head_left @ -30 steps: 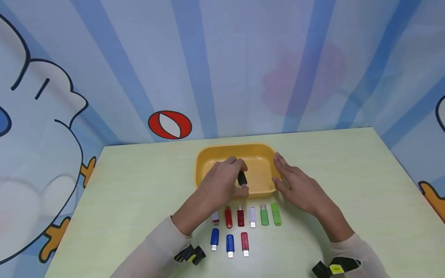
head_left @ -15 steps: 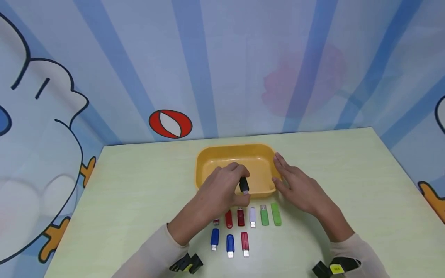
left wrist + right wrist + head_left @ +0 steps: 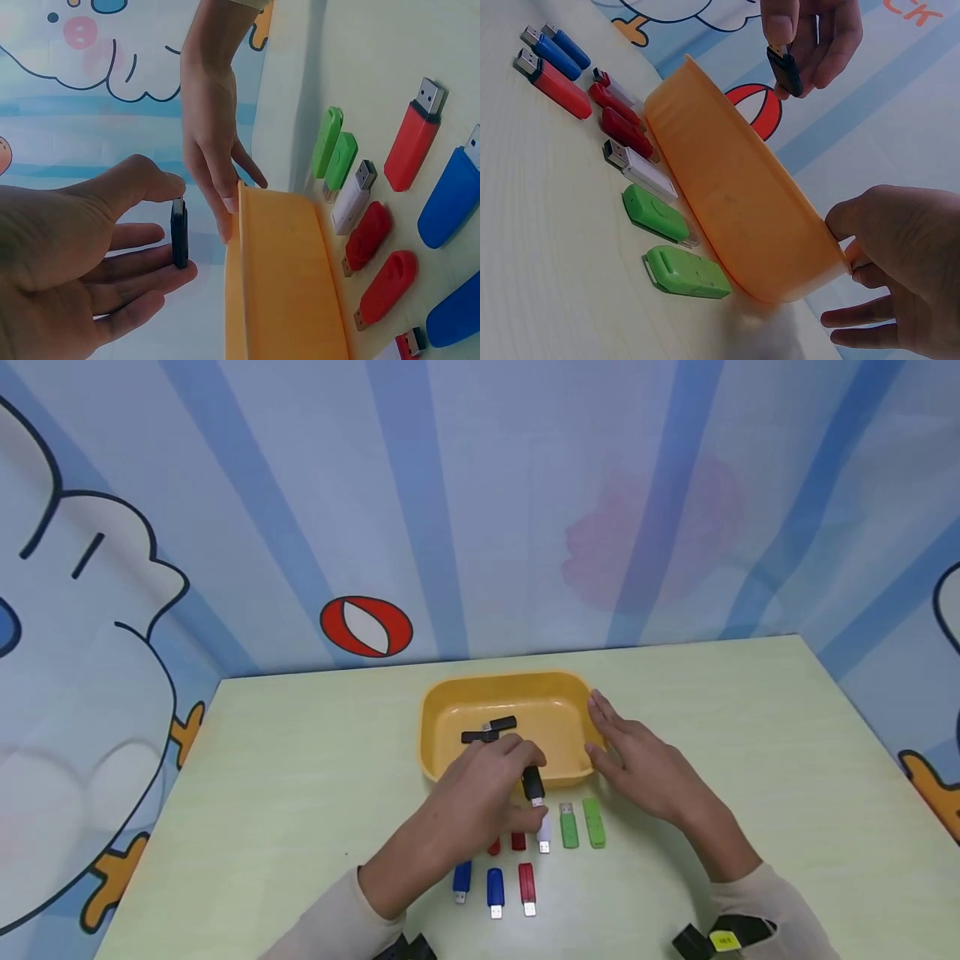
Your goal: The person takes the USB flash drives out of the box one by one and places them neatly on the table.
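Note:
My left hand [image 3: 480,789] pinches a black USB flash drive [image 3: 532,783] between thumb and fingers, over the front rim of a yellow tray [image 3: 562,714]. The left wrist view shows the held drive [image 3: 179,234] raised, its metal plug against the thumb. Inside the tray lie two more black USB drives [image 3: 502,723]. At the tray's right end, my right hand [image 3: 648,768] rests against it, fingers straight along the side and thumb at the near corner. In the right wrist view that hand's thumb [image 3: 846,217] touches the rim.
In front of the tray, several USB drives lie in two rows: green ones [image 3: 594,823], a white one [image 3: 641,171], red ones [image 3: 527,883] and blue ones [image 3: 495,888]. My left hand and forearm cover part of the near row. A printed backdrop [image 3: 525,527] stands behind the table [image 3: 315,735].
My left hand has drawn back toward me and slightly right with the black USB drive, uncovering two black drives in the tray. The right hand has stayed at the tray.

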`<state>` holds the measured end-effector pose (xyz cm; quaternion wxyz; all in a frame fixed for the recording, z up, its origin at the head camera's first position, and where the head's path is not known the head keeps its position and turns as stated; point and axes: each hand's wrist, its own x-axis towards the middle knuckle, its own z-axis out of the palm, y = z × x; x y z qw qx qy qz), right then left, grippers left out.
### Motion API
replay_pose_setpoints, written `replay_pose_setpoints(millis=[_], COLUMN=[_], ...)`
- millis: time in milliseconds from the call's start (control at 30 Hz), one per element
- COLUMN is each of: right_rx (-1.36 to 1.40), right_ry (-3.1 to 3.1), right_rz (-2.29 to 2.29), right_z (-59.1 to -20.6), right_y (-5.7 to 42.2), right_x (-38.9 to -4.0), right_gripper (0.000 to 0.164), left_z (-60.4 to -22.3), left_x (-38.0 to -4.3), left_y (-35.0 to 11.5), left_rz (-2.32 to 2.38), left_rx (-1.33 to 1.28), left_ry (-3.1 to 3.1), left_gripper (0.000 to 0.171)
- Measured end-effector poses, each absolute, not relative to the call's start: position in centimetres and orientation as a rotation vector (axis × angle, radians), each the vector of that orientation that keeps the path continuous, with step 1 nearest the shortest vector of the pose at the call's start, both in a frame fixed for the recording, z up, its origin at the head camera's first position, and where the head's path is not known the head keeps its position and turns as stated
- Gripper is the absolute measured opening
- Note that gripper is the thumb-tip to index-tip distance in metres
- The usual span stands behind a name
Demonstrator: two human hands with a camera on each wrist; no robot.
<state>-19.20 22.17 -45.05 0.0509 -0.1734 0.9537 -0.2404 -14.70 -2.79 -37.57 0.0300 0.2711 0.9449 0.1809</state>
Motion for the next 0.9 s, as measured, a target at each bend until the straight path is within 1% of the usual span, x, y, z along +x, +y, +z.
replay_pose_setpoints(millis=[267, 900], right_rx=[-0.525, -0.543], right_ry=[2.916, 2.914], right_rz=[-0.720, -0.720], right_z=[-44.9, -44.8], right_y=[22.0, 22.0], right_x=[-19.2, -19.2], right_gripper=[0.069, 0.068], left_z=[-37.7, -39.7], left_x=[-13.8, -12.3], left_y=[-2.8, -2.4], left_rz=[0.534, 0.545], left_rx=[0.839, 0.819], left_ry=[2.888, 2.809], left_gripper=[0.052, 0.044])
